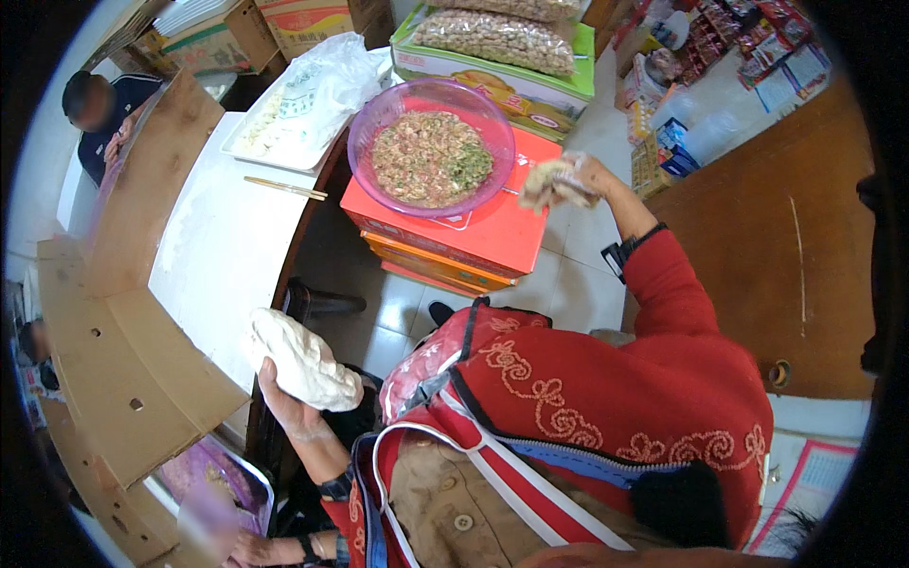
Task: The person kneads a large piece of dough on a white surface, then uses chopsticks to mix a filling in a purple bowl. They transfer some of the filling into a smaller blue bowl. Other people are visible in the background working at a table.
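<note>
My left hand (287,405) holds a long lump of white dough (302,361) at the near edge of a white tabletop (206,234). Out to the right, my right hand (589,174) grips a crumpled tan cloth (550,188), blurred, beside a stack of red and orange boxes (454,245). On the stack stands a purple translucent basin (358,174) of minced filling (419,160) with a heap of chopped greens (470,165) on its right side. A pair of chopsticks (284,187) lies on the tabletop near a white tray (266,162) partly covered by a plastic bag (330,85).
Cardboard panels (135,341) border the table's left side. Behind them is a person (117,121); another person's hand (252,550) is near a metal tray (264,483) at lower left. Bagged peanuts (493,42) lie on a green box (490,89). A wooden panel (760,248) stands right.
</note>
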Demonstrator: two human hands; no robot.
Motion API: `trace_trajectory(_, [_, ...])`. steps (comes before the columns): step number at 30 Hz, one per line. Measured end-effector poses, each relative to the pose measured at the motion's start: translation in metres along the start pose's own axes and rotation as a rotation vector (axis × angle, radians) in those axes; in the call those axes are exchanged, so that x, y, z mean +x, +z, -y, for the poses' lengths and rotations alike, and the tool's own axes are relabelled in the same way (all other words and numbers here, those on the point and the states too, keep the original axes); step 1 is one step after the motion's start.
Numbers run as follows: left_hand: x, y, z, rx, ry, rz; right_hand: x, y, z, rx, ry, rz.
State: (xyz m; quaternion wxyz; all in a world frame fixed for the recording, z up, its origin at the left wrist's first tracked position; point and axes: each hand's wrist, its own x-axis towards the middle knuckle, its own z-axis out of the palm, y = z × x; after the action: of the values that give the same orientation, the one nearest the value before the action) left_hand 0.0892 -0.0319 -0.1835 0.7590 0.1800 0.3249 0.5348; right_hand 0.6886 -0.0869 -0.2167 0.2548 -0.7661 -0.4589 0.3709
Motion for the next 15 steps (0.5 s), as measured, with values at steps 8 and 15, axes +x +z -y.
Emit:
trace_trajectory(8, [0.050,-0.007,-0.010,-0.001,-0.001,-0.053,0.020,0.020,0.105,0.364,-0.337,0.065])
trace_trajectory(15, [0.085,0.003,-0.070,0.675,0.065,-0.155,0.041,0.172,0.192,0.364,-0.480,0.690])
